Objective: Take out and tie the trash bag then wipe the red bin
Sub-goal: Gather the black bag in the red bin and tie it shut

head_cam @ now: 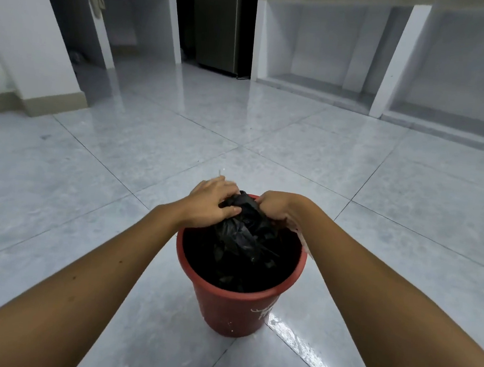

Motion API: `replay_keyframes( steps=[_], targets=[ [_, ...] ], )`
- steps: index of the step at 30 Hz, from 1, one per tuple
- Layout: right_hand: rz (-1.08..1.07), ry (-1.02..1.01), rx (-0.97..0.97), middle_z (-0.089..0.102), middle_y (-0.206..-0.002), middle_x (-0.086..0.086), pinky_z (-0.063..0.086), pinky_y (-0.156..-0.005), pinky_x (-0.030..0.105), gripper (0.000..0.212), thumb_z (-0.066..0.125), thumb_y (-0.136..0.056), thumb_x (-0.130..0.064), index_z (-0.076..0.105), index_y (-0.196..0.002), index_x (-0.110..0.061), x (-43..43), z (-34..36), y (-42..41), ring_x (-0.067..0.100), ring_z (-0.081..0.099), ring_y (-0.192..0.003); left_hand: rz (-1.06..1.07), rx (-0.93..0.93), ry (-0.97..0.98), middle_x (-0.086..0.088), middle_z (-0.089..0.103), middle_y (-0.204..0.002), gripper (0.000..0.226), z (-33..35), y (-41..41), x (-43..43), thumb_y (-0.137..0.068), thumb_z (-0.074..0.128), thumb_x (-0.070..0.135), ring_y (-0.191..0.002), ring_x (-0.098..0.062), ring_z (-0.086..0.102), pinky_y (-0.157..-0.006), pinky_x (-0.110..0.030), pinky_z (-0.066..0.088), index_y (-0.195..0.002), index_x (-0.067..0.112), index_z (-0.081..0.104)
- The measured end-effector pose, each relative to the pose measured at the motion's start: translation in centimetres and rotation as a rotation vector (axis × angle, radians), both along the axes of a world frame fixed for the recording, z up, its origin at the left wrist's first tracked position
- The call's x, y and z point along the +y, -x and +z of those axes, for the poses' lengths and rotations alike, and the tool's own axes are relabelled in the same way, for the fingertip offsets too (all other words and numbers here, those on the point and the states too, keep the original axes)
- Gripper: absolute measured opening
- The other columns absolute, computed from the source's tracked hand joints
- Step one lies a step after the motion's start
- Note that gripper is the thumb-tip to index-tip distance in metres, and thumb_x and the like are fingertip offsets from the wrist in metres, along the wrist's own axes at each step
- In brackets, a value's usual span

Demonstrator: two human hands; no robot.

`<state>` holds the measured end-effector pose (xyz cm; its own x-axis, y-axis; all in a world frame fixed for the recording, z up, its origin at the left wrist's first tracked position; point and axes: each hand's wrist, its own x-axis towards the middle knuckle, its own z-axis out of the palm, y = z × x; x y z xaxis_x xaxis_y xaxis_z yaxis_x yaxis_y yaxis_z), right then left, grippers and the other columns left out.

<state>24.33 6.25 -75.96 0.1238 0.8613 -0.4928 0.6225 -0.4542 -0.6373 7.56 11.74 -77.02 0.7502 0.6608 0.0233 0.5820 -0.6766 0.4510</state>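
Observation:
A red bin [231, 309] stands upright on the tiled floor in front of me, with white marks on its right side. Inside it sits a black trash bag [241, 239], its top gathered into a bunch above the far rim. My left hand [211, 202] grips the bunched top from the left, thumb across the plastic. My right hand [277, 206] is closed on the same bunch from the right. Both forearms reach in from the bottom corners. The lower part of the bag is hidden in the bin.
Glossy pale floor tiles [119, 156] spread all around the bin. White counter supports with open bays [321, 57] line the back right, a dark fridge [220, 24] stands at the back centre, and a white pillar [26, 44] rises at the left.

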Motion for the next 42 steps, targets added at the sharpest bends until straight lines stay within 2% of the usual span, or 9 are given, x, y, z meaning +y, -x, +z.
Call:
replay_keyframes(
  steps=[5, 12, 16, 20, 22, 27, 32, 37, 42],
  targets=[
    [0.031, 0.045, 0.084, 0.069, -0.092, 0.012, 0.056, -0.084, 0.041, 0.035, 0.038, -0.095, 0.001, 0.068, -0.089, -0.016, -0.1, -0.3, -0.9, 0.032, 0.066, -0.091, -0.05, 0.069, 0.094, -0.003, 0.066, -0.098, 0.016, -0.2, -0.3, -0.2, -0.097, 0.04, 0.041, -0.093, -0.019, 0.057, -0.101, -0.034, 0.029, -0.107, 0.029, 0.041],
    [-0.195, -0.082, 0.181, 0.07, -0.077, 0.012, 0.059, -0.087, 0.036, 0.004, 0.062, -0.086, 0.0, 0.066, -0.088, 0.0, 0.8, -0.3, -2.1, 0.019, 0.068, -0.073, 0.337, 0.002, 0.053, -0.014, 0.059, -0.117, 0.049, -1.8, -0.7, 0.7, -0.091, 0.049, 0.049, -0.106, -0.028, 0.056, -0.079, -0.029, 0.04, -0.122, 0.011, 0.048],
    [-0.18, 0.069, 0.108, 0.065, -0.053, 0.004, 0.06, -0.063, 0.025, 0.011, 0.054, -0.095, -0.005, 0.055, -0.088, 0.002, 0.5, 0.4, -1.3, 0.009, 0.064, -0.046, 0.48, -0.006, -0.206, -0.019, 0.061, -0.103, 0.05, -2.2, -1.5, -0.2, -0.089, 0.054, 0.048, -0.096, -0.034, 0.057, -0.067, -0.034, 0.04, -0.107, 0.001, 0.052],
    [-0.076, 0.185, 0.285, 0.066, -0.108, 0.013, 0.053, -0.089, 0.038, 0.021, 0.037, -0.103, -0.013, 0.052, -0.097, 0.0, -0.2, 0.9, 0.5, 0.03, 0.065, -0.109, 0.547, 0.105, -0.295, -0.015, 0.062, -0.1, 0.051, -2.1, -2.0, -1.3, -0.089, 0.051, 0.053, -0.097, -0.034, 0.058, -0.064, -0.034, 0.037, -0.103, 0.004, 0.055],
    [-0.079, 0.17, 0.343, 0.062, -0.119, 0.019, 0.044, -0.101, 0.043, 0.024, 0.036, -0.103, -0.014, 0.053, -0.089, -0.003, 0.1, 0.5, 0.9, 0.038, 0.054, -0.124, 0.593, 0.112, -0.154, -0.012, 0.062, -0.095, 0.047, -2.1, -2.0, -1.0, -0.089, 0.05, 0.052, -0.091, -0.03, 0.059, -0.064, -0.032, 0.038, -0.094, 0.006, 0.059],
    [-0.168, 0.106, 0.413, 0.069, -0.079, 0.009, 0.044, -0.103, 0.039, 0.013, 0.055, -0.094, -0.007, 0.064, -0.085, -0.008, 0.8, -0.6, 0.4, 0.023, 0.064, -0.084, 0.645, -0.263, 0.539, 0.007, 0.054, -0.04, 0.031, -1.3, -1.9, -0.2, -0.092, 0.056, 0.032, -0.043, -0.01, 0.053, -0.043, -0.017, 0.037, -0.072, 0.009, 0.056],
    [-0.212, 0.084, 0.452, 0.063, -0.111, 0.0, 0.052, -0.074, 0.024, 0.004, 0.066, -0.089, -0.019, 0.07, -0.092, -0.019, 0.5, -1.1, -1.0, 0.016, 0.061, -0.106, 0.599, -0.424, 1.112, 0.004, 0.067, -0.061, 0.017, -0.5, -1.1, 0.0, -0.089, 0.061, 0.009, -0.06, -0.001, 0.062, -0.051, -0.008, 0.048, -0.072, 0.007, 0.061],
    [-0.286, 0.064, 0.538, 0.068, -0.081, -0.008, 0.049, -0.055, 0.012, 0.003, 0.069, -0.089, -0.019, 0.071, -0.087, -0.018, 0.2, -0.4, -1.6, 0.002, 0.062, -0.071, 0.659, -0.45, 1.157, 0.011, 0.064, -0.045, 0.019, -0.8, -1.4, -0.6, -0.082, 0.071, 0.022, -0.038, 0.004, 0.059, -0.032, -0.007, 0.036, -0.067, 0.016, 0.062],
    [-0.309, -0.035, 0.435, 0.068, -0.066, -0.008, 0.04, -0.041, 0.008, 0.006, 0.073, -0.086, -0.013, 0.069, -0.084, -0.017, 0.3, -0.4, -1.0, -0.003, 0.058, -0.045, 0.568, -0.656, 1.288, 0.003, 0.07, -0.054, 0.014, -1.7, -2.2, -0.1, -0.091, 0.059, 0.015, -0.049, -0.001, 0.066, -0.053, -0.011, 0.053, -0.08, 0.007, 0.064]
  ],
)
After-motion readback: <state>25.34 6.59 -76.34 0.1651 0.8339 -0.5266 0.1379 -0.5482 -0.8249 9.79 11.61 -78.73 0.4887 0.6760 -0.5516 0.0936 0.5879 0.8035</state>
